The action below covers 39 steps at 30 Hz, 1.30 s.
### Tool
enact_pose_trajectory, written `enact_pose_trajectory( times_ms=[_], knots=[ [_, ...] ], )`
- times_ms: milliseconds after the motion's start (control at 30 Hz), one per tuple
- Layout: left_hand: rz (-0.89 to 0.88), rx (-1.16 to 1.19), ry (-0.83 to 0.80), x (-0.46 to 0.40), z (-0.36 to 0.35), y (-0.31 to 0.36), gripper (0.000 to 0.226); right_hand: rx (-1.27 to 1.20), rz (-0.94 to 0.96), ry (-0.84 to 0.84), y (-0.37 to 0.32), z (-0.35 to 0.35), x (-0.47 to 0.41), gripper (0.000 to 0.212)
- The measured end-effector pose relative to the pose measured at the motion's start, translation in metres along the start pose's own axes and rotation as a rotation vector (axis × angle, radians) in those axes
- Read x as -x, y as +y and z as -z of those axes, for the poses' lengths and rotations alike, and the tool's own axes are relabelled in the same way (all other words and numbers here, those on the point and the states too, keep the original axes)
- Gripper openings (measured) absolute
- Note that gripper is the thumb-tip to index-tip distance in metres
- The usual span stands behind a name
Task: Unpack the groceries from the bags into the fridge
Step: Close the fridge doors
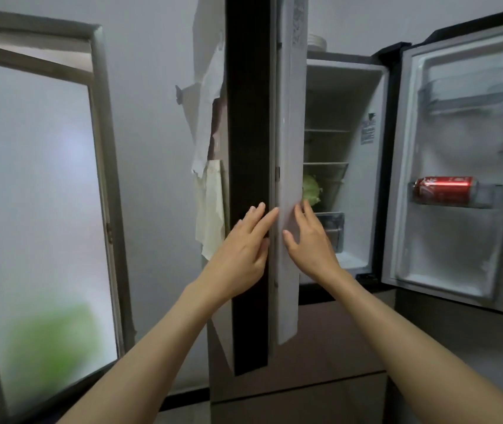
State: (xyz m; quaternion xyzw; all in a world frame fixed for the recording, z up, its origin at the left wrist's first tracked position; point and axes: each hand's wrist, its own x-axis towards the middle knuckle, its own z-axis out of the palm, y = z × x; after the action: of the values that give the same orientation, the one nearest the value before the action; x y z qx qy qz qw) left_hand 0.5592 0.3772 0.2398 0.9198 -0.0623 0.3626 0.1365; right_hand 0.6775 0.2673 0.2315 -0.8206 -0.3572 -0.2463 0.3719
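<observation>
Both hands are on the fridge's left door (287, 148), which stands edge-on to us. The left hand (241, 252) lies flat against the door's dark outer face, fingers straight; the right hand (311, 240) lies flat against its white inner side, fingers straight too, so neither is wrapped round anything and neither carries groceries. No bags are in sight from here. Behind the left door, a pale green cabbage (311, 188) sits on a shelf inside the fridge (345, 87), just beyond the right fingertips, and past it to the right the right door (458, 166) hangs wide with a red cola can (444, 189) lying on its side in the door rack. To my eye this step is handling that left door (opening or closing, I can't say which). Done well, it wants even pressure from both palms, the push kept near the free edge for leverage, and fingers kept out of the gap at the seal. If it swings shut, the cabbage should sit well back on its shelf first.
</observation>
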Motion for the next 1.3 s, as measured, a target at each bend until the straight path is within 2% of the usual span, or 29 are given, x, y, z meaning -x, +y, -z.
enact_pose_trajectory(
  times_ms=[67,133,200,333,467,567,700,867,1067,1167,1300],
  knots=[
    [-0.009,0.093,0.089,-0.006,-0.004,0.006,0.049,-0.042,-0.049,-0.008,0.013,0.004,-0.001,0.061],
    [-0.039,0.059,0.210,-0.009,-0.013,0.004,0.045,-0.084,-0.048,-0.015,0.024,0.006,0.003,0.060],
    [-0.042,0.002,0.257,-0.012,-0.022,-0.002,0.047,-0.115,-0.007,-0.006,0.032,0.008,0.008,0.063],
    [0.112,-0.121,0.076,-0.019,-0.046,-0.020,0.058,-0.023,0.121,0.056,0.040,0.009,0.010,0.072],
    [0.222,-0.271,-0.127,-0.029,-0.068,-0.038,0.068,0.374,0.302,0.088,0.057,-0.001,-0.001,0.077],
    [0.214,-0.313,-0.182,-0.041,-0.081,-0.052,0.074,0.627,0.267,0.062,0.078,-0.016,-0.014,0.078],
    [0.145,-0.359,-0.107,-0.068,-0.106,-0.079,0.086,0.721,0.213,0.096,0.111,-0.033,-0.034,0.090],
    [-0.024,-0.459,-0.011,-0.109,-0.138,-0.110,0.098,0.773,0.185,0.122,0.143,-0.046,-0.065,0.096],
    [0.007,-0.509,-0.035,-0.149,-0.163,-0.137,0.110,0.775,0.136,0.021,0.172,-0.063,-0.097,0.103],
    [0.034,-0.487,-0.035,-0.153,-0.175,-0.147,0.122,0.773,0.136,0.045,0.184,-0.072,-0.105,0.118],
    [0.043,-0.509,-0.025,-0.158,-0.180,-0.153,0.122,0.796,0.215,0.064,0.201,-0.071,-0.113,0.116]
  ],
)
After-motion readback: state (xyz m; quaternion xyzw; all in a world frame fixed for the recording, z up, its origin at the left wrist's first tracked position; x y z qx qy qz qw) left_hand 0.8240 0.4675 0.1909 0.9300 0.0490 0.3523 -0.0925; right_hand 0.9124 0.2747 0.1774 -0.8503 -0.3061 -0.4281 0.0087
